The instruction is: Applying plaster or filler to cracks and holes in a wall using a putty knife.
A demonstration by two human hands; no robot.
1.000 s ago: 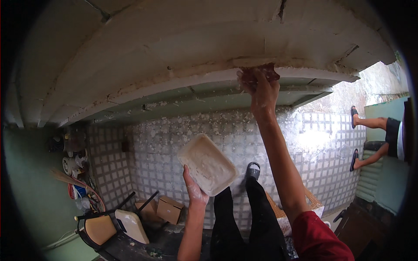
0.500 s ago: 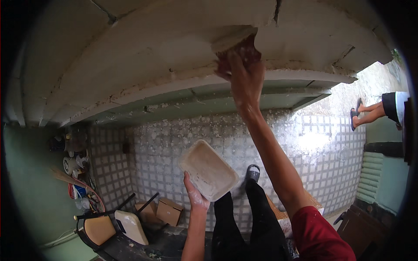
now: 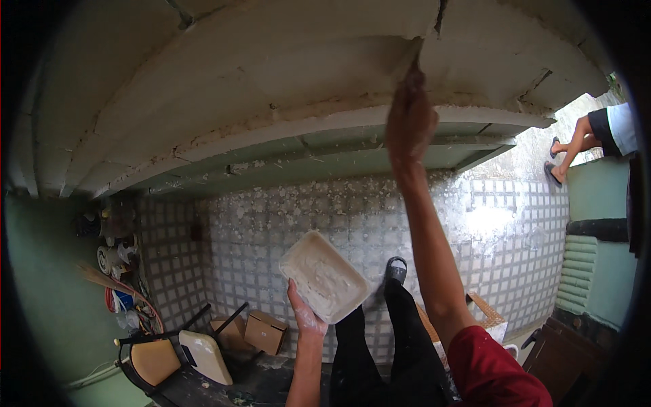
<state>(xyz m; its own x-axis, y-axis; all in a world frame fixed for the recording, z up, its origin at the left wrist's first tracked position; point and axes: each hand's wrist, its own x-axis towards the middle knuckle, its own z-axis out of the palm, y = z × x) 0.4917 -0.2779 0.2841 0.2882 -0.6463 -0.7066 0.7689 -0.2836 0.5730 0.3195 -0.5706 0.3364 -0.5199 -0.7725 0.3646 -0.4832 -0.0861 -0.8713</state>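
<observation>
My left hand [image 3: 307, 315] grips a pale rectangular tub [image 3: 350, 307] by its lower left side, thumb along the outer wall. Inside lies wet white plaster [image 3: 327, 275], uneven and lumpy. My right arm stretches up to a pale plastered surface [image 3: 305, 74] across the top of the view. There my right hand [image 3: 411, 132] is closed on a putty knife [image 3: 415, 62], seen almost edge-on, its tip against the surface near a dark crack. A smoother patch lies left of the blade. Blur and shadow hide the handle and part of my fingers.
White spatters mark the tiled floor [image 3: 264, 237]. A chair [image 3: 152, 359] and cardboard boxes [image 3: 265, 332] stand lower left, with a broom [image 3: 102, 277] and clutter beyond. Another person's legs [image 3: 576, 146] show at the right opening. A brown cabinet-like piece [image 3: 563, 356] stands lower right.
My right hand has moved right along the surface, and the putty knife has turned from broadside to nearly edge-on. The tub has tilted, showing more plaster. The person at right has shifted.
</observation>
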